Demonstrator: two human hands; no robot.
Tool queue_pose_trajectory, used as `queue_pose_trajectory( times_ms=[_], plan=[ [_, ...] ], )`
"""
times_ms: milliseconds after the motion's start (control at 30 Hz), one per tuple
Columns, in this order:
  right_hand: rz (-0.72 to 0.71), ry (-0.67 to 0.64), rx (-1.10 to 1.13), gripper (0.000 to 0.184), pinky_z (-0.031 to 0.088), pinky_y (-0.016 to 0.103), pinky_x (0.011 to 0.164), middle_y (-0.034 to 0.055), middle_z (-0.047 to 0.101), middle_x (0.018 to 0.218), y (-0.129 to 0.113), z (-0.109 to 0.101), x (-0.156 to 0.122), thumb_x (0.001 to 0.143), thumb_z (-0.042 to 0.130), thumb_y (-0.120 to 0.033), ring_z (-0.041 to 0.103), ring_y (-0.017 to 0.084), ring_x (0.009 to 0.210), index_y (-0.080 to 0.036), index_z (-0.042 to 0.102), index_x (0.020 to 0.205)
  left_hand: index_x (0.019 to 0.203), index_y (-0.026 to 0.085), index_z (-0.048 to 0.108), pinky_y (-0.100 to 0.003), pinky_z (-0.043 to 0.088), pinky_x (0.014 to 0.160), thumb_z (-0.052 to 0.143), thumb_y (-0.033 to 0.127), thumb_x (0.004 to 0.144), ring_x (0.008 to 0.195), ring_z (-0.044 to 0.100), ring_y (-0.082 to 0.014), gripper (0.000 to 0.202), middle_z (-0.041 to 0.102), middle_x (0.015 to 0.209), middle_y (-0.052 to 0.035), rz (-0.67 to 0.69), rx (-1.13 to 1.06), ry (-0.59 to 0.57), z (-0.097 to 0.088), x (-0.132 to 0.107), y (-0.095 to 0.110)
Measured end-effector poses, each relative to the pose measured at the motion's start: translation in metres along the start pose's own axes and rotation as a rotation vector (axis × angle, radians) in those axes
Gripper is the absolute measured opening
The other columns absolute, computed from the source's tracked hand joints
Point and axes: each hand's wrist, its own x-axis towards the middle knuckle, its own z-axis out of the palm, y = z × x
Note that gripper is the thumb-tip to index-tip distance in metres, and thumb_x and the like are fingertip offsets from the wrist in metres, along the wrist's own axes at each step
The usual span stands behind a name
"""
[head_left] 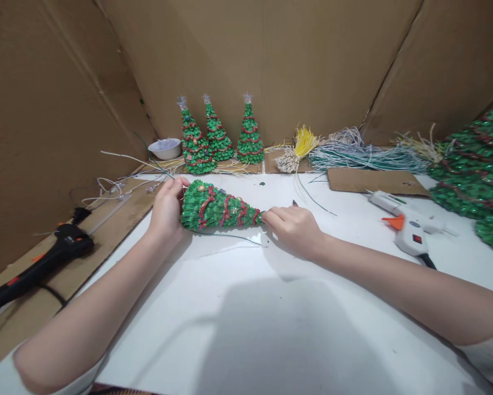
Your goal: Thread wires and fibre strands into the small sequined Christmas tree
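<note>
A small green Christmas tree ornament (219,207) with red garlands and tiny baubles lies on its side between my hands, its tip toward the right. My left hand (169,206) is closed round the wide base. At the narrow tip, my right hand (290,226) pinches with thumb and forefinger; a dark pointed end sticks up behind its knuckles. White and green wires (137,159) stick out to the left behind my left hand. Another thin dark wire (230,235) runs below the tree on the white tabletop (168,329).
Three finished-looking trees (250,134) with star tops stand at the back beside a white bowl (164,148). Yellow-tipped (304,142) and teal wire bundles (362,158) lie right of them. A white glue gun (409,233), cardboard strip (374,182), larger tree (477,170) and black glue gun (44,260) flank the table.
</note>
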Motion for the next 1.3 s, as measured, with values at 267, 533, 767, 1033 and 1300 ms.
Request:
queue_pose_trajectory(
  times_ms=[267, 533, 767, 1033, 1300],
  plan=[
    [-0.019, 0.011, -0.033, 0.022, 0.026, 0.026, 0.049, 0.002, 0.062, 0.064, -0.001, 0.001, -0.001, 0.08, 0.04, -0.009, 0.046, 0.01, 0.05, -0.014, 0.059, 0.071, 0.064, 0.02, 0.048, -0.023, 0.036, 0.047, 0.046, 0.018, 0.077, 0.044, 0.044, -0.0109, 0.013, 0.043, 0.054, 0.0033, -0.125, 0.02, 0.059, -0.003, 0.004, -0.001],
    [-0.076, 0.102, -0.074, 0.02, 0.026, 0.026, 0.048, 0.0018, 0.06, 0.06, -0.001, -0.001, 0.0, 0.078, 0.042, -0.009, 0.045, 0.01, 0.048, -0.013, 0.058, 0.068, 0.067, 0.02, 0.05, -0.024, 0.037, 0.048, 0.046, 0.017, 0.078, 0.045, 0.044, -0.0106, 0.012, 0.045, 0.055, 0.0041, -0.138, 0.002, 0.035, -0.002, 0.003, -0.003],
    [-0.053, 0.1, -0.07, 0.02, 0.024, 0.026, 0.049, -0.0004, 0.059, 0.058, -0.001, 0.001, -0.001, 0.078, 0.043, -0.008, 0.044, 0.01, 0.048, -0.015, 0.057, 0.065, 0.067, 0.019, 0.05, -0.022, 0.04, 0.054, 0.051, 0.02, 0.077, 0.053, 0.048, -0.0098, 0.01, 0.048, 0.063, 0.0039, -0.054, -0.026, -0.057, -0.001, 0.002, -0.005],
    [-0.033, 0.052, -0.08, 0.018, 0.024, 0.026, 0.048, 0.0014, 0.059, 0.059, -0.001, -0.003, -0.003, 0.071, 0.043, -0.004, 0.047, 0.011, 0.049, -0.013, 0.057, 0.068, 0.063, 0.018, 0.051, -0.021, 0.028, 0.044, 0.051, 0.017, 0.072, 0.047, 0.041, -0.0092, 0.009, 0.045, 0.055, 0.0036, 0.028, 0.045, -0.057, -0.002, 0.001, -0.001],
    [-0.019, 0.051, -0.076, 0.018, 0.026, 0.025, 0.049, 0.0012, 0.06, 0.062, -0.001, -0.004, -0.002, 0.074, 0.043, -0.008, 0.048, 0.011, 0.051, -0.013, 0.06, 0.08, 0.057, 0.018, 0.051, -0.024, 0.023, 0.043, 0.046, 0.014, 0.074, 0.048, 0.035, -0.0102, 0.018, 0.037, 0.052, 0.0029, 0.234, 0.15, 0.049, 0.002, -0.008, 0.001]
  ],
)
